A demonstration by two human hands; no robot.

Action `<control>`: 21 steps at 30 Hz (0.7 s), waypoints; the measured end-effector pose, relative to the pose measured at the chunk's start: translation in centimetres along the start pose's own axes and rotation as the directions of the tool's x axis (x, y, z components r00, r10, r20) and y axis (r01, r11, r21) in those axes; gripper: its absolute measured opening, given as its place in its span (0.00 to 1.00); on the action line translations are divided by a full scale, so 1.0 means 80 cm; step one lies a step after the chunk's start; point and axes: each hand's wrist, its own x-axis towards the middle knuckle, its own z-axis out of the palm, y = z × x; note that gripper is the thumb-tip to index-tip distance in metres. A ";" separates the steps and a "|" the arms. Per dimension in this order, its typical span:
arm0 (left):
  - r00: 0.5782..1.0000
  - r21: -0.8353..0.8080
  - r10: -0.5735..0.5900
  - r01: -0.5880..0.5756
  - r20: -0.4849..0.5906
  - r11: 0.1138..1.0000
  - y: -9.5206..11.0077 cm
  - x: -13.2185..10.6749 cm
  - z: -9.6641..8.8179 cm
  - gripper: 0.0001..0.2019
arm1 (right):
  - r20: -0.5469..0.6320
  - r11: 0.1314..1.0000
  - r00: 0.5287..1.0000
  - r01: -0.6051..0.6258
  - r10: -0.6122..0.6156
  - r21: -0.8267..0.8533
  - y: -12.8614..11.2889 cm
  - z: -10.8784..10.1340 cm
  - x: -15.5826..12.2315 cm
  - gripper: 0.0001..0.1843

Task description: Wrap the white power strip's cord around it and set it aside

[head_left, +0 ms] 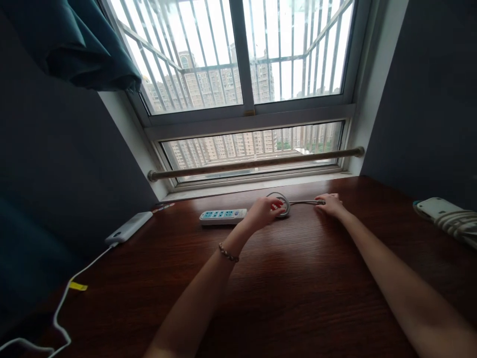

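Coiling grey cord (298, 202): left hand (263, 213) pinching loop, right hand (330, 204) closed on tail; slack grip risks coil springing apart beside power strip (222, 216).

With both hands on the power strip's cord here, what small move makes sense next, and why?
Probably the right hand should feed its straight stretch of cord toward the left hand, which pins a small coil beside the power strip. Only that stretch lies uncoiled on the table.

No readable text, labels, numbers anywhere in view.
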 end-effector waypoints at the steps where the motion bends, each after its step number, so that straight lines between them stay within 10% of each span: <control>1: 1.000 0.004 0.007 -0.007 0.009 1.000 0.000 -0.002 0.006 0.12 | -0.013 0.999 1.000 0.024 -0.024 -0.029 0.004 0.004 0.000 0.16; 14: 0.994 -0.066 -0.081 0.076 -0.071 0.995 0.019 -0.045 -0.047 0.14 | -0.102 0.994 0.993 0.040 -0.050 -0.101 0.028 0.019 -0.001 0.13; 21: 0.989 -0.176 -0.120 0.104 -0.085 0.979 0.015 -0.045 -0.018 0.11 | -0.331 0.976 0.936 0.173 -0.121 0.134 -0.004 -0.067 0.009 0.12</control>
